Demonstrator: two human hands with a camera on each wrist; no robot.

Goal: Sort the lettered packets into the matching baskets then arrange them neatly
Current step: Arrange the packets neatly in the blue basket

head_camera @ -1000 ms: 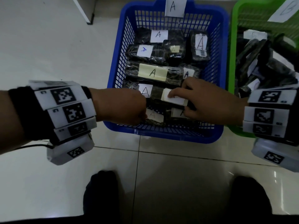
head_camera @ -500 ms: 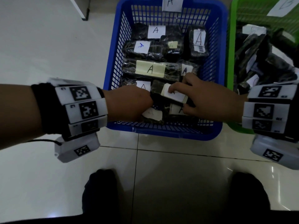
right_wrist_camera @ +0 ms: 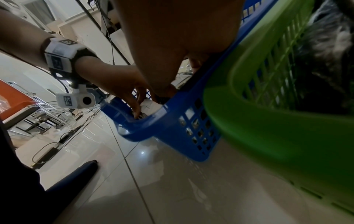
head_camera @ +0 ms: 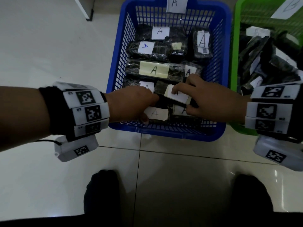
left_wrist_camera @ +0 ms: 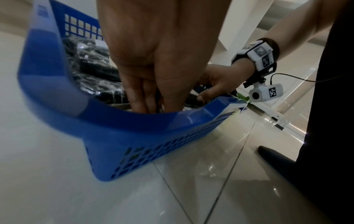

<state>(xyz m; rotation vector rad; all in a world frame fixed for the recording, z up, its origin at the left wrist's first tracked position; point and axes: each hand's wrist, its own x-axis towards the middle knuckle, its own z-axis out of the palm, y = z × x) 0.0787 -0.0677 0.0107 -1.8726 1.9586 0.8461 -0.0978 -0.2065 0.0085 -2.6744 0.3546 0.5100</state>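
The blue basket (head_camera: 164, 133) carries an "A" tag on its far wall and holds several black packets with "A" labels in rows. My right hand (head_camera: 181, 101) pinches a tilted black packet (head_camera: 178, 95) by its white label, index finger on top and thumb below, over the front row. My left hand (head_camera: 150, 108) reaches into the front left of the basket at that packet's left end. In the left wrist view its fingers (left_wrist_camera: 141, 103) point straight down among the packets, tips hidden behind the rim (left_wrist_camera: 134, 121). Nothing shows in its grip.
The green basket (head_camera: 236, 30), tagged "B", stands against the blue one's right side, with black packets heaped in it loosely. My dark knees (head_camera: 101, 190) are close in front on the white tile floor. A white furniture leg (head_camera: 85, 9) stands at the far left.
My left hand has slid forward and right into the basket, up to the tilted packet. My right hand keeps hold of that packet in nearly the same place.
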